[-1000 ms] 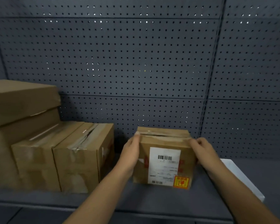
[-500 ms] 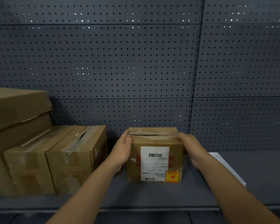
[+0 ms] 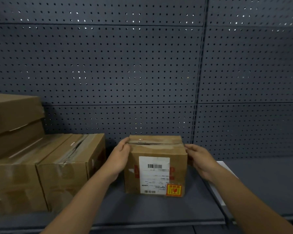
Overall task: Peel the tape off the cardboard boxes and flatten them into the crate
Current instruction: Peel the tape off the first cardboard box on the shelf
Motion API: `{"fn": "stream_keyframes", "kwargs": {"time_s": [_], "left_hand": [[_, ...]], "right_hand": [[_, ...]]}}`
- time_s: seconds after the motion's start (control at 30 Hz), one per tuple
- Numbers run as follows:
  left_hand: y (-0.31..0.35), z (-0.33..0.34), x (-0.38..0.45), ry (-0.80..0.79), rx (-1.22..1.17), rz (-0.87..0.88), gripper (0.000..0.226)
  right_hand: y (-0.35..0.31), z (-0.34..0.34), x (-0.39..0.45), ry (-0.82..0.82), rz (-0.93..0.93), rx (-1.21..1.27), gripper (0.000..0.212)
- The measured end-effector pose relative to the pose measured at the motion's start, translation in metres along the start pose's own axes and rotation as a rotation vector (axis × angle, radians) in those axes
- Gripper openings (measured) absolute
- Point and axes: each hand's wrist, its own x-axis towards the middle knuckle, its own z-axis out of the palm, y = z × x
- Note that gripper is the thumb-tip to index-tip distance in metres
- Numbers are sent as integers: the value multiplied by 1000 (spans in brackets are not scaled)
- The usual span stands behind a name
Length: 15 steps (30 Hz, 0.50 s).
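Note:
A small taped cardboard box [image 3: 176, 168] with a white shipping label and a red-and-yellow sticker stands on the grey shelf [image 3: 159, 210]. Clear tape [image 3: 152, 143] runs along its top seam. My left hand [image 3: 118, 159] grips the box's left side, with the thumb up at the top edge beside the tape. My right hand [image 3: 200, 159] holds the right side, its fingertips at the upper corner. The fingers of both hands are partly hidden behind the box. No crate is in view.
Two taped cardboard boxes [image 3: 61, 168] stand side by side at the left, with larger stacked boxes [image 3: 12, 119] behind them. A white flat panel [image 3: 218, 196] lies to the right, under my right forearm. A dark pegboard wall [image 3: 142, 73] closes the back of the shelf.
The view has shifted a little, so everything sits further left in frame. Both hands stay on the sides of the small box, which has not visibly moved on the shelf.

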Motion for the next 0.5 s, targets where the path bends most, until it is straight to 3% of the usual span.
{"fn": "stream_keyframes", "kwargs": {"time_s": [0.1,0.2,0.27,0.37,0.5], "left_hand": [[4,3,-1,89,235,96,45],[14,11,-5,182,611,347,46],[23,17,-7,39,804,392,62],[35,17,-10,-220,968,279,105],[35,11,-20,-200,910,330,101]], "right_hand": [[11,2,2,18,-43,-3,19],[20,5,3,27,-46,7,19],[21,8,2,16,-51,8,21],[21,12,-2,55,-64,0,22],[2,17,-16,124,-125,57,27]]}}
